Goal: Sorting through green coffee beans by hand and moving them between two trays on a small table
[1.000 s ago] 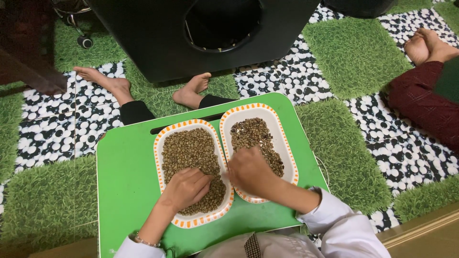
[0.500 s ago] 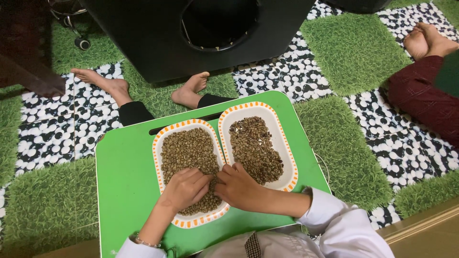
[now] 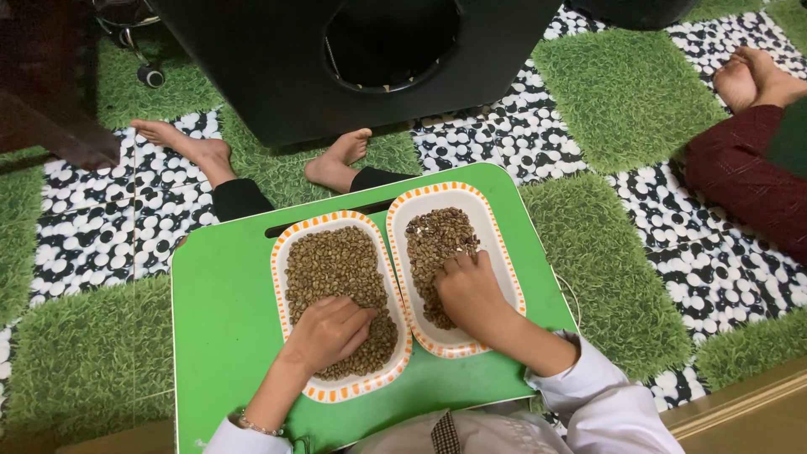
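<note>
Hands first: your left hand (image 3: 329,330) lies knuckles up in the left tray (image 3: 286,244), fingers curled loosely into the greenish coffee beans (image 3: 334,261) at the near end of the heap; whether it pinches any bean you cannot tell from this view. Your right hand (image 3: 471,292) rests in the right tray (image 3: 496,219), fingers bent and spread over the browner beans (image 3: 435,235), fingertips touching the pile, nothing visibly gripped. Both trays are white with orange-striped rims and sit side by side, touching, on the green counter (image 3: 223,303), a small lap table with a dark slot along its far edge. Beyond it your bare feet (image 3: 336,160) rest on green turf and pebble-print floor tiles (image 3: 622,92), near a large black box (image 3: 277,67). Another person's maroon-clad leg (image 3: 744,181) lies at the right.
</note>
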